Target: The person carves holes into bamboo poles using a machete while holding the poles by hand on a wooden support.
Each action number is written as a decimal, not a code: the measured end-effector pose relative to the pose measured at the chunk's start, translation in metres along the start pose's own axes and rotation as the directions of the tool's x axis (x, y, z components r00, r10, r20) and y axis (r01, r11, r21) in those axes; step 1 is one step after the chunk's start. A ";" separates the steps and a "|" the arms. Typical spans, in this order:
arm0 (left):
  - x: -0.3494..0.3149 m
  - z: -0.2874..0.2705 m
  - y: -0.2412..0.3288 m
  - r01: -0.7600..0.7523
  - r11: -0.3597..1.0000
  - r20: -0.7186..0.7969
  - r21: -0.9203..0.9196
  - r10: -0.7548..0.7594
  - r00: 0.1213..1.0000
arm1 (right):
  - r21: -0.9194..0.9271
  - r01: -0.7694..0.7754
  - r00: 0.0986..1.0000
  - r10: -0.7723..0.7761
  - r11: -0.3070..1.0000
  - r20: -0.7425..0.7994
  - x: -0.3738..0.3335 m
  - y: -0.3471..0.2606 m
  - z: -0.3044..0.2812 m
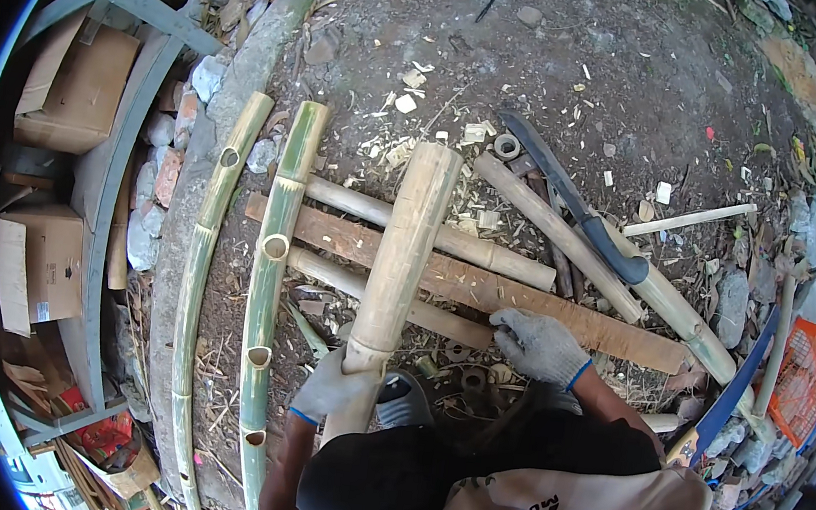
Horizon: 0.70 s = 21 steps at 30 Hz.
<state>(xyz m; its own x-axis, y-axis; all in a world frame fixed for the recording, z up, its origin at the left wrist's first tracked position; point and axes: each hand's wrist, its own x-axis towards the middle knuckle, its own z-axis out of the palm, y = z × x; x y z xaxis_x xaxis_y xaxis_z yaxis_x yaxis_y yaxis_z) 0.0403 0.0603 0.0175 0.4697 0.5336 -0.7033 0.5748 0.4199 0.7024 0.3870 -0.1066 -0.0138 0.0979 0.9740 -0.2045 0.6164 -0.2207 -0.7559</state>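
Observation:
A thick, pale bamboo pole [409, 225] stands tilted in front of me, with my left hand [332, 387] closed around its lower part. That hand wears a light work glove with a blue cuff. My right hand [540, 349], gloved the same way, hovers by the wooden plank [601, 329]; its fingers are loosely bent and apart, with nothing visible in them. Thinner bamboo poles [508, 261] lie crosswise beside the plank. Left of them, a green bamboo pole [263, 314] with several cut holes lies lengthwise, next to another holed pole [197, 271].
A machete [577, 189] with a dark handle rests across bamboo at the right. Nearer are a handsaw [737, 388] and an orange plastic basket [806, 383]. Cardboard boxes [76, 76] fill a metal shelf [137, 113] at the left. Wood chips [405, 104] litter the dirt ground.

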 end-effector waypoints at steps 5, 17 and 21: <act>-0.011 0.061 0.020 0.079 0.737 -0.451 0.671 0.322 0.832 | 0.039 -0.028 0.998 0.026 0.999 0.058 -0.004 -0.001 0.006; 0.012 0.059 -0.025 0.032 0.888 -0.398 0.458 0.172 0.901 | 0.053 -0.005 0.996 0.000 0.999 0.090 0.003 0.002 0.013; 0.030 0.022 -0.056 -0.045 0.987 -0.240 0.157 0.082 0.967 | 0.038 -0.009 0.996 0.006 0.999 0.089 0.001 0.011 0.014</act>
<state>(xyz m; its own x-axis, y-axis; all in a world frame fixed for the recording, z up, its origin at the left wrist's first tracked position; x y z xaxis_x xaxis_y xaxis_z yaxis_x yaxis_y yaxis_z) 0.0370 0.0365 -0.0456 0.3404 0.7270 -0.5963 0.6516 0.2749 0.7070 0.3830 -0.1088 -0.0310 0.0316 0.9642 -0.2632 0.5852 -0.2313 -0.7772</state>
